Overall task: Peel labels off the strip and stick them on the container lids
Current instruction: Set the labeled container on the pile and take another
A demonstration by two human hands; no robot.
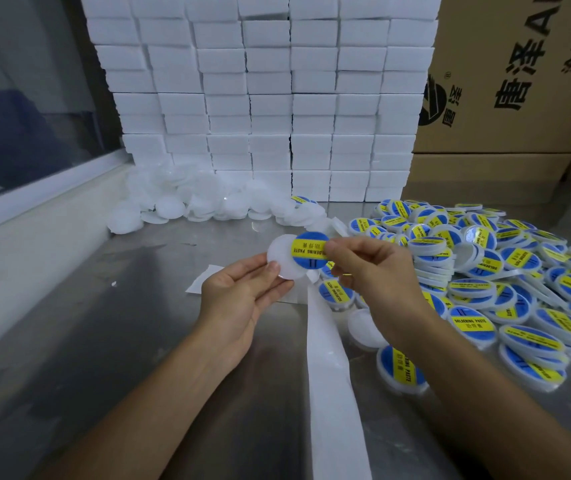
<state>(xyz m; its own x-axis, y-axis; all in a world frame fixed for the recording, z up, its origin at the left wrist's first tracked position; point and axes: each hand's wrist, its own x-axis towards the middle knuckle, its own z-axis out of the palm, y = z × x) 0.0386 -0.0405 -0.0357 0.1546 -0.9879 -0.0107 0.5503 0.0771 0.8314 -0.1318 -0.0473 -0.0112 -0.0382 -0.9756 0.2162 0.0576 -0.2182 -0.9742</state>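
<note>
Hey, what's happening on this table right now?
A person is labelling lids. The left hand holds a blank white lid, while the right hand pinches a blue and yellow label partly over it. Labelled lids pile to the right; the backing strip trails toward the camera.

Head view, close, angled down over steel table point(104, 341).

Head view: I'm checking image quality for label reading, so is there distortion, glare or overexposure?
Head view: wide-angle bending bows the white box stack; the unlabelled lids are blown out, nearly featureless; soft reflections on the metal table; the label pinched in the right hand reads sharply.
</note>
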